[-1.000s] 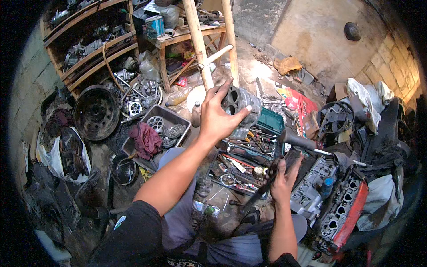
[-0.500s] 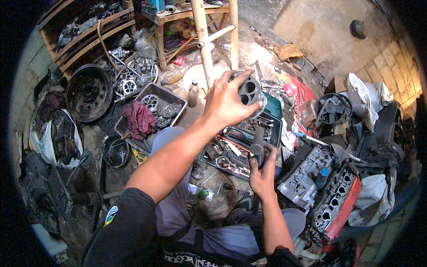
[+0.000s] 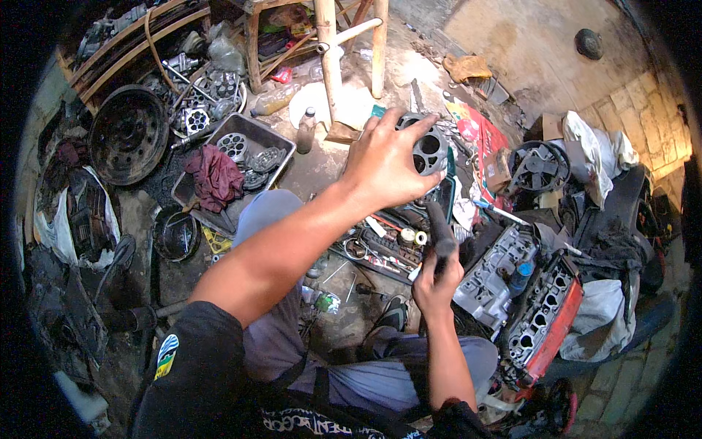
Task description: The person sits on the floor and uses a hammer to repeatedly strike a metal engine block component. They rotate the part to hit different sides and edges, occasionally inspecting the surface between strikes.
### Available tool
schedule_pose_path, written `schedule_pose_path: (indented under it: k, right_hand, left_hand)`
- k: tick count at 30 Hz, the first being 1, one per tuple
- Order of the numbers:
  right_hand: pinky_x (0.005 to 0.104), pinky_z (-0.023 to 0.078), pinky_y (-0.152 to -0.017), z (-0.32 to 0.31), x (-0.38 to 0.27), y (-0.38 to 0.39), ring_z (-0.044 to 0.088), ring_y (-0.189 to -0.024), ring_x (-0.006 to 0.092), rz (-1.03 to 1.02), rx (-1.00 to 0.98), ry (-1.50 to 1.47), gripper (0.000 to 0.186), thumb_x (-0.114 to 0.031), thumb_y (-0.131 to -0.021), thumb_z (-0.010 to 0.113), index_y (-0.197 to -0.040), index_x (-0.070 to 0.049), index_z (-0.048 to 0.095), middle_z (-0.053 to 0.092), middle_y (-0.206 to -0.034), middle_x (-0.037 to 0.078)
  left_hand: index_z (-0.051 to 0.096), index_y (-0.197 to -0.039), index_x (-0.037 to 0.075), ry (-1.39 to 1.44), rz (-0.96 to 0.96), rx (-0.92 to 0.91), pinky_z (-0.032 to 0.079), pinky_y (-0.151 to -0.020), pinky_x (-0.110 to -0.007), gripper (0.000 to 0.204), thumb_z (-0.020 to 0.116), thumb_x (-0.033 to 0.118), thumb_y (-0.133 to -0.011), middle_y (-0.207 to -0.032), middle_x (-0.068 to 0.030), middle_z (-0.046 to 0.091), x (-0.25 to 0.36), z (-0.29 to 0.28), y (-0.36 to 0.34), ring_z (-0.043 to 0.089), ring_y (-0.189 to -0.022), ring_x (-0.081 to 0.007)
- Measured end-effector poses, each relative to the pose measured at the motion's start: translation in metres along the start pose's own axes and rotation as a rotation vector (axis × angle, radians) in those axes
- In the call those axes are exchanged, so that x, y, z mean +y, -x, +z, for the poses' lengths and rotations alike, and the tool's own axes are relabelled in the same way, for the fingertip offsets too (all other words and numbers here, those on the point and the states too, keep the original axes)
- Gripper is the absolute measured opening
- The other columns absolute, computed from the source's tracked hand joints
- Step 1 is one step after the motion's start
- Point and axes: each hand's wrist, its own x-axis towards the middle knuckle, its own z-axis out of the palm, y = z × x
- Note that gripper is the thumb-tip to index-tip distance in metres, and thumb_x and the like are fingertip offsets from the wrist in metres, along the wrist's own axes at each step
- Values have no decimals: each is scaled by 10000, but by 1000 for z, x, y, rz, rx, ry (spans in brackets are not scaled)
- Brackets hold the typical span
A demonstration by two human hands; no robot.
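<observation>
My left hand is raised in front of me. Its fingers and thumb grip a round grey metal cylinder block by the sides, and large holes show in its face. Lower and to the right, my right hand is closed round a dark hammer, whose head points up below the block. The two are apart. Beneath them an opened green toolbox holds wrenches, rings and other small tools, partly hidden by my hands.
A grey tray with metal parts and a maroon cloth lies on the left, near a black wheel rim. To the right sit a grey engine part and a red-edged cylinder head. A wooden stand rises ahead.
The view has shifted slightly. My left hand and the cylinder block are a little further right, its holed face turned more toward me. The hammer in my right hand has tilted and moved right.
</observation>
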Motion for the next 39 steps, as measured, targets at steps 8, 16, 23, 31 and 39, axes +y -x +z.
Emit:
schedule_pose_path:
  k: [8, 16, 23, 31, 39]
  right_hand:
    - [438, 547, -922, 14, -12, -11, 691, -1082, 433, 131, -40, 33, 479, 40, -886, 597, -1360, 73, 530, 675, -1186, 300]
    - [445, 545, -954, -1, -35, -5, 678, -1125, 434, -197, 111, -29, 587, 62, -845, 611, -1413, 63, 461, 664, -1236, 282]
    - [436, 568, -912, 4, -28, -8, 693, -1104, 423, -196, 115, 42, 660, 96, -774, 587, -1421, 67, 459, 655, -1243, 301]
    - [451, 561, -843, 10, -9, -13, 719, -1002, 414, 95, 1, 2, 490, 29, -915, 627, -1391, 31, 510, 682, -1158, 303]
    - [420, 601, -783, 0, -18, 1, 736, -966, 416, -212, 106, -26, 593, 55, -781, 642, -1359, 90, 512, 687, -1150, 305]
  left_hand:
    - [659, -1337, 102, -13, -42, -4, 507, -997, -465, 766, 891, 381, -663, -1257, -284, 593, 4, -2, -3, 618, -1149, -436]
    - [657, -1340, 95, 38, -112, -40, 500, -1001, -473, 755, 882, 367, -673, -1220, -274, 602, 5, -6, -4, 606, -1161, -437]
    - [657, -1339, 92, -53, -104, 17, 535, -955, -461, 770, 881, 391, -665, -1178, -264, 615, -2, -7, -4, 659, -1056, -419]
    - [644, -1361, 117, -147, -40, 5, 532, -965, -455, 777, 881, 385, -671, -1222, -253, 615, 5, -10, 1, 656, -1105, -400]
    - [651, -1346, 121, 12, -142, -32, 523, -976, -498, 744, 854, 372, -674, -1256, -277, 569, -5, -11, -6, 620, -1129, -454]
